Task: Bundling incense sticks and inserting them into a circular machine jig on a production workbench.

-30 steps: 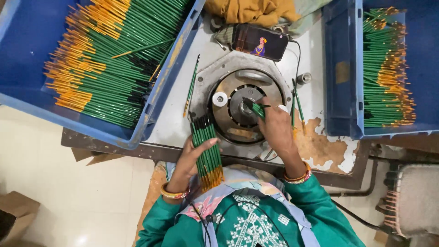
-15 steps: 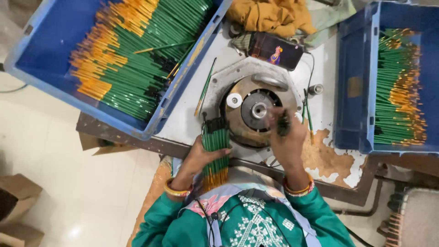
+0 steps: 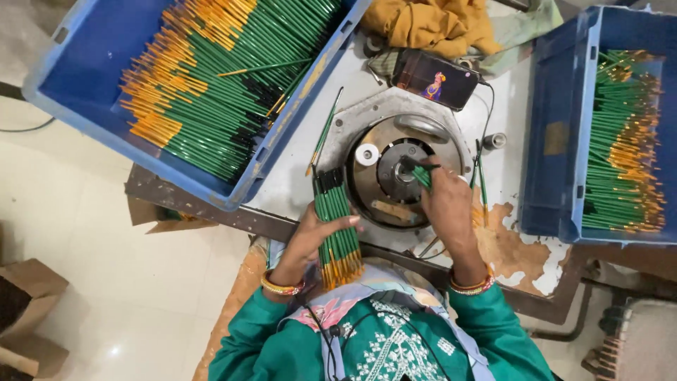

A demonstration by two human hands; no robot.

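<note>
My left hand (image 3: 310, 236) grips a bundle of green sticks with orange ends (image 3: 337, 227), held upright at the table's near edge. My right hand (image 3: 446, 204) pinches a single green stick (image 3: 422, 173) and holds its dark tip at the middle of a round metal machine (image 3: 396, 172) set in the table. The stick's lower part is hidden in my fingers. Both wrists wear bangles.
A blue crate (image 3: 92, 85) full of green sticks sits at the left rear; another blue crate (image 3: 557, 134) with sticks stands at the right. A phone (image 3: 436, 79) and yellow cloth (image 3: 437, 25) lie behind the machine. Loose sticks (image 3: 324, 130) rest beside it. Cardboard boxes (image 3: 25, 310) are on the floor.
My right hand has kept the single stick at the machine's centre with small shifts. My left hand still holds the bundle. The view has drifted.
</note>
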